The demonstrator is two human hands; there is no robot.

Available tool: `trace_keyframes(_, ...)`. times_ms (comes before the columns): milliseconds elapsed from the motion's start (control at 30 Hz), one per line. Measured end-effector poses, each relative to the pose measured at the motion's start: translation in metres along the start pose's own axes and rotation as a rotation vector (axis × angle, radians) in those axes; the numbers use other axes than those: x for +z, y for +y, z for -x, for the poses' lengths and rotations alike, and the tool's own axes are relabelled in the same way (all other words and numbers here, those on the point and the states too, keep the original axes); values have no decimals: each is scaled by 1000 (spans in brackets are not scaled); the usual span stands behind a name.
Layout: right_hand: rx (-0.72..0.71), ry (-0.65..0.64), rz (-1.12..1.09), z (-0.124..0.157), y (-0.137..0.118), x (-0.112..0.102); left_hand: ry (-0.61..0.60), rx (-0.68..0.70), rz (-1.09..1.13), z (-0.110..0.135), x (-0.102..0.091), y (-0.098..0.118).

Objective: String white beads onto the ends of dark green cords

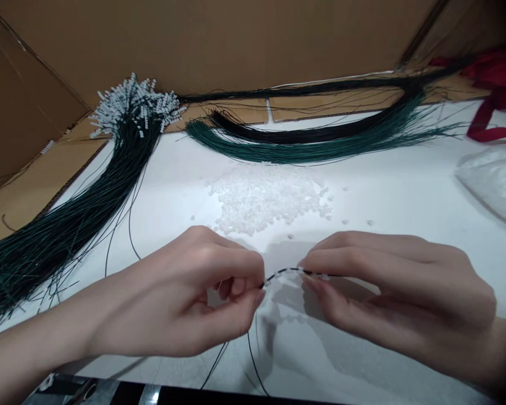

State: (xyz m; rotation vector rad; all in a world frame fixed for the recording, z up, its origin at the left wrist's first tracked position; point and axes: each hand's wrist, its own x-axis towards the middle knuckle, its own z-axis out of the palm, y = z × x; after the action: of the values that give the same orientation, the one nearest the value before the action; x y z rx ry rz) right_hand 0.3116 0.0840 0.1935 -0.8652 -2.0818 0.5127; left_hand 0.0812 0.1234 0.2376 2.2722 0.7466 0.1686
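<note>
Between my two hands runs a thin dark cord (284, 271) with small clear-white beads spaced along it, bowed slightly upward. My left hand (206, 292) pinches one end of this stretch between thumb and forefinger. Thumb and fingers of my right hand (388, 281) close on the other end, where more beads show between the fingertips. Loose dark strands (255, 360) hang below my left hand toward the table's front edge. Just beyond the hands, a spread of small translucent beads (265, 197) lies on the white surface, with a few strays around it.
At left lies a thick bundle of dark green strands (96, 185) with white beaded tips (137, 107). Black and green strands (303, 143) stretch across the back, before a cardboard wall (219, 42). Red ribbon (489, 112) and a clear plastic bag (495, 180) are at right.
</note>
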Motion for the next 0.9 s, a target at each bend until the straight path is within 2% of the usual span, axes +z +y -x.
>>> trace_keyframes(267, 24, -5, 3, -1, 1, -1, 14, 82, -186, 3, -13, -2)
trace_keyframes(567, 27, 0, 22, -2, -1, 0, 54, 79, -140, 5, -18, -1)
trace_keyframes(900, -11, -50, 1, -2, 4, 0, -24, 166, -307, 6, -21, -3)
